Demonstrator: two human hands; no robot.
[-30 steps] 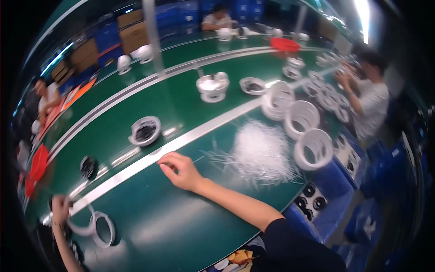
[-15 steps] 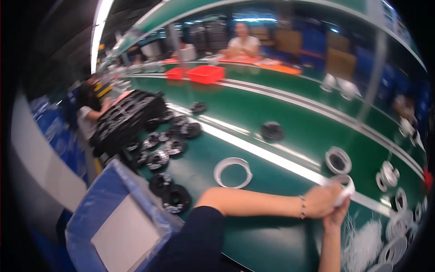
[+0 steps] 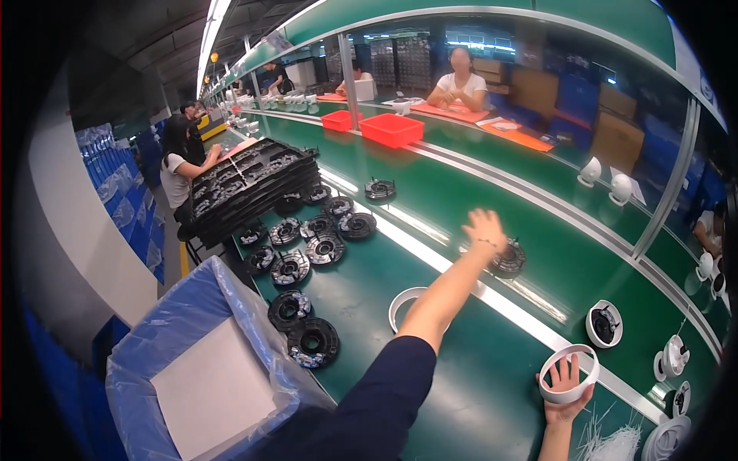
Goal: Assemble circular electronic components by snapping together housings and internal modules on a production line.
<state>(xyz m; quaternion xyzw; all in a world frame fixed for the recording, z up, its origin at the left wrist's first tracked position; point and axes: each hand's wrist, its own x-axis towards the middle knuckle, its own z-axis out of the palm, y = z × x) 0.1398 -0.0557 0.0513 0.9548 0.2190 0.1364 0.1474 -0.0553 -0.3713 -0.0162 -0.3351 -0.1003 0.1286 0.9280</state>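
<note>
My left hand (image 3: 484, 227) is stretched out over the green conveyor belt, fingers spread and holding nothing. Just beside its wrist lies a black round part (image 3: 509, 260) on the belt, partly covered by the forearm. At the lower right, my right hand (image 3: 565, 403) grips a white plastic ring (image 3: 570, 395), tilted up, with the fingers showing through its opening. A second white ring (image 3: 398, 307) lies on the green bench, partly hidden behind my left forearm. Further right on the belt sits a white ring with a black part inside (image 3: 604, 324).
Several black round parts (image 3: 324, 248) lie on the bench at left, beside stacked black trays (image 3: 250, 180). A box with blue plastic lining (image 3: 273, 338) stands in front. White strips (image 3: 611, 442) and white rings (image 3: 667, 439) lie lower right. Red bins (image 3: 392, 129) and co-workers are across the belt.
My left hand has let go of the white ring and swung up and left over the belt, opening. The right hand keeps the ring, slightly lower. The view has shifted.
</note>
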